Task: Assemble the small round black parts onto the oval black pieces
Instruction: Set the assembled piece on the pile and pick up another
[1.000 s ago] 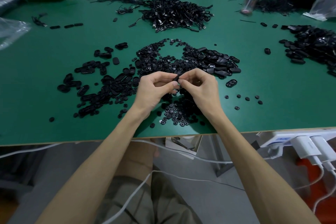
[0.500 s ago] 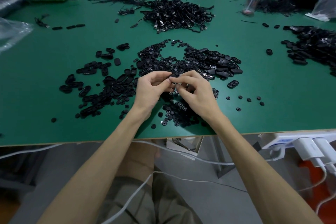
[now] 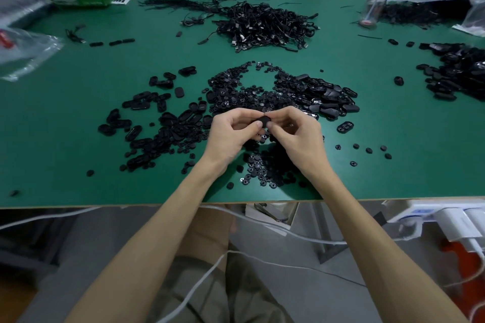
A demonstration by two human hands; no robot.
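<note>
- My left hand [image 3: 231, 131] has its fingers curled in. My thumb and first finger pinch one oval black piece [image 3: 263, 121].
- My right hand [image 3: 296, 134] is curled too. Its thumb and finger pinch the other end of the same piece.
- I cannot tell if a small round part is tucked under my fingertips.
- Both hands meet in the middle, above the green table [image 3: 78, 113]. My bare arms reach in from each side.
- A pile of small round black parts [image 3: 262, 173] lies on the table right under my hands.
- More oval pieces [image 3: 170, 126] lie just to the left.
</note>
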